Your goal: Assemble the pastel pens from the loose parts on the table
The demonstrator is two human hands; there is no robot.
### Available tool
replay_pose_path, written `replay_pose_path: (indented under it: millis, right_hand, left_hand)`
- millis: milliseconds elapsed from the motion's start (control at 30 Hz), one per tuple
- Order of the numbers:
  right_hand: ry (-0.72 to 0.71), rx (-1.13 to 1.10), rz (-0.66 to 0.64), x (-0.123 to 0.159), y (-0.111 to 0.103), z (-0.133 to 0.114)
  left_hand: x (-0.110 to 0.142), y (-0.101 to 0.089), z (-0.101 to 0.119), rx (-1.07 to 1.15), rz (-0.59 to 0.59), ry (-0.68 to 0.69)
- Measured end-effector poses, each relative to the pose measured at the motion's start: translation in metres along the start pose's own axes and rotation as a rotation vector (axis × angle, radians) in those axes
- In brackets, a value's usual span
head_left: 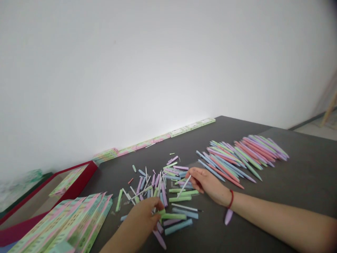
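Note:
Between the thumb and fingertips of my right hand (200,181) is a thin white pen refill (184,186), slanting down to the left over the loose parts. My left hand (144,216) is closed in a pinch at the near side of the pile, with a small green pen piece (161,212) at its fingertips. A green pen barrel (175,216) lies just right of those fingers. A purple pen part (159,240) pokes out below the left hand, partly hidden by it. A blue pen barrel (179,227) rests close by.
Loose barrels and white refills (146,191) spread across the dark table (210,225). Assembled-looking pastel pens (231,158) lie in rows at right. Printed pen boxes (76,221) are stacked at left beside a red box (91,168); more boxes (181,131) line the wall. A purple pen part (229,216) lies by my right wrist.

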State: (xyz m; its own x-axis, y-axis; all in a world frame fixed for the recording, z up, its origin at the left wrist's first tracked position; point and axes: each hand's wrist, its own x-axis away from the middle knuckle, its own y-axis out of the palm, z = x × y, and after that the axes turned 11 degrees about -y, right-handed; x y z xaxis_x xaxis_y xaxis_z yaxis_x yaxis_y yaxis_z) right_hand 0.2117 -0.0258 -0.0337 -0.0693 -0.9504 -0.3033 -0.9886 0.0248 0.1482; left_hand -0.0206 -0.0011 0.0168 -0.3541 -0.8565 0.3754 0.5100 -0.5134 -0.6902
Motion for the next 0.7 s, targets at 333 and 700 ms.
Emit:
replay_pose_path:
  millis: [333,700]
  right_hand:
    - [-0.196,0.434,-0.190,0.015,0.009,-0.012]
    - [-0.121,0.015,0.036,0.003,-0.001,-0.002]
  left_hand:
    - [-0.024,-0.013,0.027,-0.143,-0.242,-0.041]
    - [-0.031,-0.015,0.022,0.264,-0.380,-0.141]
